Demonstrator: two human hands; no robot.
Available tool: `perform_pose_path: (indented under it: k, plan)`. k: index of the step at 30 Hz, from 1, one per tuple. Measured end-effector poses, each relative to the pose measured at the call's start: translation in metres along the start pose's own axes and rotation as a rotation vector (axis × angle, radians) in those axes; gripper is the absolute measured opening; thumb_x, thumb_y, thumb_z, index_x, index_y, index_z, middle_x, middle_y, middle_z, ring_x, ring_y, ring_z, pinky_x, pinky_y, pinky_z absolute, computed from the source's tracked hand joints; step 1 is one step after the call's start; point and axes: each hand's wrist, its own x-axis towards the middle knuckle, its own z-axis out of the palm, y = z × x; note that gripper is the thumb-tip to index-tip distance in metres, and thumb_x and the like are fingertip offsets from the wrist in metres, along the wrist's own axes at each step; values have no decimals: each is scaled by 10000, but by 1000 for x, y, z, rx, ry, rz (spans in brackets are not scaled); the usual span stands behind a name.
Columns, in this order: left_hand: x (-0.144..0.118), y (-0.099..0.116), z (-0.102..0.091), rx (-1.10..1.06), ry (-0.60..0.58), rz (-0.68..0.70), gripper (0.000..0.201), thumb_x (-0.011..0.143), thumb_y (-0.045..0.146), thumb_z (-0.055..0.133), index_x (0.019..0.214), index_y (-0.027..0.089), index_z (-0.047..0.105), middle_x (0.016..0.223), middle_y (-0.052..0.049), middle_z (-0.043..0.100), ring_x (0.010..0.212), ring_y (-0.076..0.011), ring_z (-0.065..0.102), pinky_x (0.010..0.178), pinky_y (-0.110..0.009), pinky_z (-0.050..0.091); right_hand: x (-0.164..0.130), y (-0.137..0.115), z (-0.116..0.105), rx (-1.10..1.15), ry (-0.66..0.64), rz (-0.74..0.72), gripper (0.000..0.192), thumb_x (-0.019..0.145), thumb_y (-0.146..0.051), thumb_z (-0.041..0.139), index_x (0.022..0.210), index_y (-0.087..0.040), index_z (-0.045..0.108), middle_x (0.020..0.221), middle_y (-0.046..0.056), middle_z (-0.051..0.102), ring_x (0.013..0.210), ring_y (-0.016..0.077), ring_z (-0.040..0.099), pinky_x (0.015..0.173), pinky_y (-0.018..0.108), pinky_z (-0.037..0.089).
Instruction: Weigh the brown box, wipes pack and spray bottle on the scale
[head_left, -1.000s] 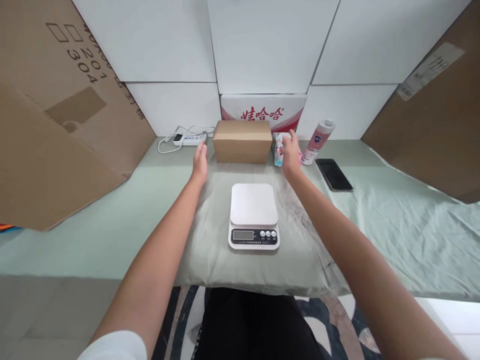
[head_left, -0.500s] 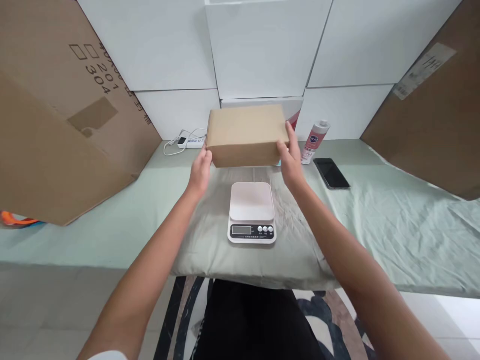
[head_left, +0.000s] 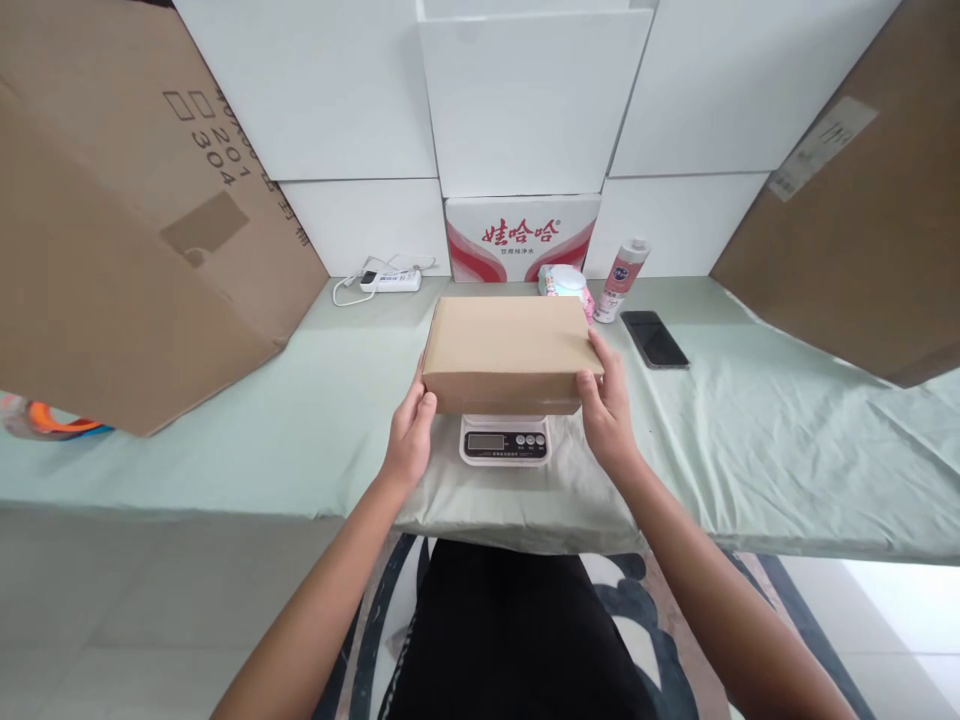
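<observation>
A plain brown cardboard box [head_left: 514, 340] is held level between my two hands, over the white kitchen scale [head_left: 505, 455]. My left hand [head_left: 410, 430] grips the box's left end, thumb at the front corner. At the right end, my right hand [head_left: 606, 400] clasps it with the thumb on the front face and fingers along the side. The box hides the scale's platform; only the front panel with its dark display and round buttons shows. Whether the box touches the platform I cannot tell.
Behind stand a white and red carton [head_left: 523, 238], a pack of wipes [head_left: 564, 282], a pink-labelled bottle [head_left: 622, 280] and a phone [head_left: 654, 338]. A power strip [head_left: 390, 280] with a cable lies back left. Large cardboard sheets [head_left: 225, 300] flank the green cloth [head_left: 787, 440].
Both hands have brought the box down and toward me, from behind the scale to over it. The carton and wipes behind have come into view.
</observation>
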Motion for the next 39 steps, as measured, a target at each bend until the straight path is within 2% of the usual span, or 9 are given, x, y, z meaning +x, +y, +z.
perform_pose_path:
  k: [8, 12, 16, 23, 26, 29, 32, 34, 39]
  plan:
    - [-8, -8, -21, -62, 71, 46, 691, 1036, 612, 495, 1658, 330, 393, 1786, -23, 286, 1667, -270, 238, 1368, -445, 262, -23, 6, -18, 86, 40, 127, 716, 1035, -658, 470, 1686, -420, 287, 1701, 95, 416, 1497, 332, 497, 1156, 598, 496]
    - [-8, -10, -26, -101, 62, 25, 691, 1029, 626, 499, 1640, 310, 433, 1768, -45, 331, 1656, -282, 270, 1358, -465, 284, -32, 13, -21, 133, 25, 148, 684, 1034, -657, 477, 1666, -439, 331, 1700, 77, 432, 1513, 335, 498, 1201, 636, 452]
    - [-7, -9, -17, -144, 1, -29, 667, 1038, 611, 489, 1623, 292, 469, 1740, -65, 396, 1631, -296, 344, 1353, -483, 300, -34, 11, -14, 179, -14, 200, 693, 1027, -662, 493, 1663, -431, 344, 1723, 52, 411, 1551, 329, 458, 1230, 623, 436]
    - [5, -9, -11, -114, -11, -13, 682, 1026, 630, 486, 1589, 246, 523, 1696, -89, 480, 1613, -316, 384, 1340, -491, 309, -18, -10, 5, 189, -55, 124, 748, 1034, -638, 490, 1698, -352, 297, 1740, 61, 387, 1568, 296, 440, 1277, 499, 416]
    - [39, -7, -15, -113, 32, 64, 681, 996, 657, 527, 1556, 269, 559, 1672, -78, 517, 1600, -307, 412, 1314, -457, 360, 15, -13, 23, 149, -55, 35, 781, 1044, -623, 450, 1724, -356, 174, 1770, 61, 316, 1574, 295, 427, 1257, 519, 434]
    - [97, -15, -18, -128, 60, 89, 682, 969, 693, 559, 1509, 279, 588, 1650, -75, 544, 1586, -304, 437, 1290, -432, 397, 64, -3, 49, 85, -35, -20, 789, 1050, -604, 406, 1726, -366, 76, 1787, 52, 261, 1590, 281, 394, 1249, 534, 431]
    - [163, -39, -16, -163, 115, 4, 737, 952, 781, 498, 1441, 245, 623, 1587, -121, 603, 1565, -314, 471, 1283, -444, 401, 114, 18, 81, 48, -53, 7, 753, 1051, -597, 358, 1716, -320, 137, 1776, 58, 270, 1625, 242, 318, 1292, 501, 360]
    - [198, -59, -11, -183, 138, -57, 748, 946, 792, 496, 1426, 233, 625, 1599, -139, 589, 1562, -306, 476, 1281, -450, 394, 139, 36, 101, 65, -54, 72, 719, 1046, -543, 358, 1698, -292, 191, 1757, 66, 306, 1606, 226, 347, 1300, 491, 339]
    - [235, -101, 3, -163, 182, -122, 704, 977, 732, 490, 1411, 198, 636, 1617, -155, 568, 1549, -280, 493, 1298, -463, 355, 170, 72, 132, 104, -83, 205, 681, 1035, -466, 347, 1662, -224, 234, 1720, 107, 359, 1566, 187, 401, 1288, 433, 352]
